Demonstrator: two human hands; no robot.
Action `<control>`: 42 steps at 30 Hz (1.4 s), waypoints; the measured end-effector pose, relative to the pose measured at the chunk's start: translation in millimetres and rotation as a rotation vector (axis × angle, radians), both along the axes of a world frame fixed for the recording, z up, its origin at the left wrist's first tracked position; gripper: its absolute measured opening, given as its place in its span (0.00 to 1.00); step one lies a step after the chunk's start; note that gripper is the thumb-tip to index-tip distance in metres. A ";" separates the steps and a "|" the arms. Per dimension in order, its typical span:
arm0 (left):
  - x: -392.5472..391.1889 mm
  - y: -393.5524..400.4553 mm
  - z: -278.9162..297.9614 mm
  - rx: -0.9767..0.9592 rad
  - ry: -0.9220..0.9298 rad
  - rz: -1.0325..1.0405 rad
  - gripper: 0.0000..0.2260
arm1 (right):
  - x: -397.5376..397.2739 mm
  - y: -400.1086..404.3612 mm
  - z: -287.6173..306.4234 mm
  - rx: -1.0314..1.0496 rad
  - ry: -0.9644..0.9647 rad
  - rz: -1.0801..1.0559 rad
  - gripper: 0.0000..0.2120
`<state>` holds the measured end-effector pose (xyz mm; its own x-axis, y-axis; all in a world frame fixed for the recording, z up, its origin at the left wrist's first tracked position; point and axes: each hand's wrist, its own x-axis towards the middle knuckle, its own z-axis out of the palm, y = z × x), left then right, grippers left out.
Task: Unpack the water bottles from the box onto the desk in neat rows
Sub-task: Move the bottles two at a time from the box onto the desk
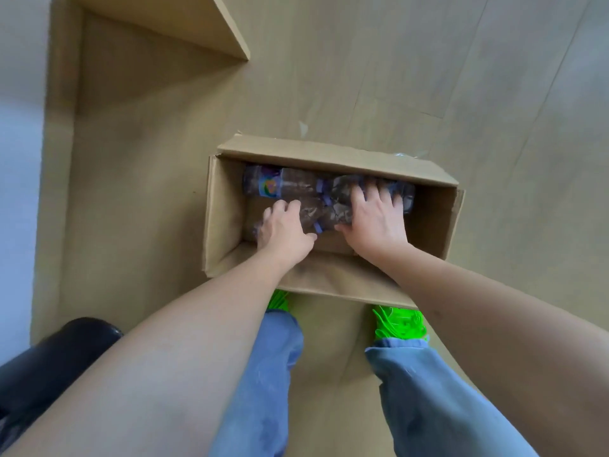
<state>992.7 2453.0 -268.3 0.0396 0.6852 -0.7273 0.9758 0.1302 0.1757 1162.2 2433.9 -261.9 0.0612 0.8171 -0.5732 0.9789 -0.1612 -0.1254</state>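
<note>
Both hands are down inside the cardboard box (333, 285) on the floor (428, 77). From my view, the left hand (283, 230) curls round a clear bottle (313, 214) lying on its side, fingers over the top and thumb by its purple cap. My right hand (375, 217) lies with fingers spread and bent over another lying bottle (403, 196) toward the box's right end; it looks like a grip, though the fingertips are hidden over the far side.

A third bottle (280, 186) lies along the far wall, clear plastic with a purple label band and a coloured mark. All the bottles sit in the far half of the box, touching one another, caps pointing toward the middle. How many there are I cannot tell.

Nearest me, blue jeans (263, 374) and bright green shoes (400, 324) stand just behind the near wall of the box. A black rounded object (66, 351) sits low at my left. The far flap stands upright above the bottles. Beyond the box to the left, a tan wooden panel (158, 28) rises. Bare plank floor spreads right and beyond.
</note>
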 end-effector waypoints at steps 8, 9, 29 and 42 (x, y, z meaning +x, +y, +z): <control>0.9 -13.0 -65.9 -0.077 0.131 -0.008 0.34 | -4.8 0.1 -52.6 0.091 -0.211 0.117 0.26; 0.4 -14.4 -70.3 -0.078 0.148 -0.008 0.34 | -5.8 0.4 -55.3 0.103 -0.204 0.110 0.22; 1.2 16.4 -7.4 -0.039 0.035 -0.052 0.37 | -10.2 -39.1 -4.6 -0.189 0.112 -0.268 0.31; 20.3 57.5 271.1 0.031 -0.096 0.181 0.35 | 32.0 7.0 249.6 -0.065 0.428 -0.655 0.34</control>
